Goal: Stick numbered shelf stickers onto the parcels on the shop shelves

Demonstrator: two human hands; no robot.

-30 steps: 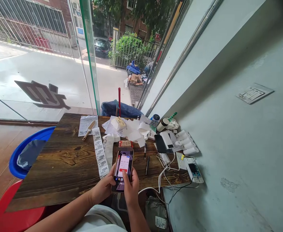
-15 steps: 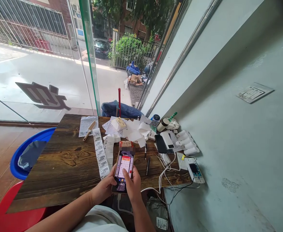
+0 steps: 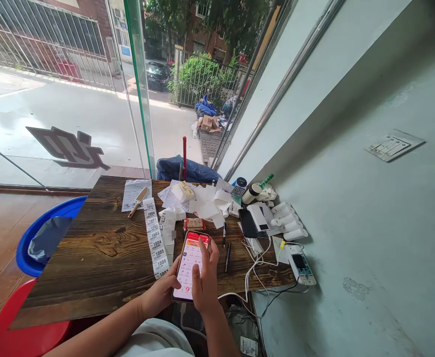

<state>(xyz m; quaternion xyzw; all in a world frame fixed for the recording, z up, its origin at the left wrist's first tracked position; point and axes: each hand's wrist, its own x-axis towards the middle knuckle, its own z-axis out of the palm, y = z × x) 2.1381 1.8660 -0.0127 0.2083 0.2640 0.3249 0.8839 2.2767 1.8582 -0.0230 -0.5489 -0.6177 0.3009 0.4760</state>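
A smartphone (image 3: 190, 263) with a bright white and red screen is held over the near edge of the dark wooden table (image 3: 98, 258). My left hand (image 3: 160, 293) grips its lower left side, fingers curled round the case. My right hand (image 3: 205, 280) cradles the right edge, its thumb resting on the screen. A strip of numbered white labels (image 3: 154, 239) lies just left of the phone. Two black pens (image 3: 225, 245) lie just to its right.
Loose white receipts (image 3: 198, 201), a small knife (image 3: 137, 201), a black phone (image 3: 246, 222), paper rolls (image 3: 290, 220), a handheld device (image 3: 299, 265) and white cables (image 3: 252, 265) crowd the table's far and right side. A blue chair (image 3: 41, 233) and red chair (image 3: 13, 334) stand left. A wall (image 3: 351, 208) is right.
The phone's screen went from a dark view to a bright white and red page. My right thumb slid up the screen, and the phone tilted slightly nearer.
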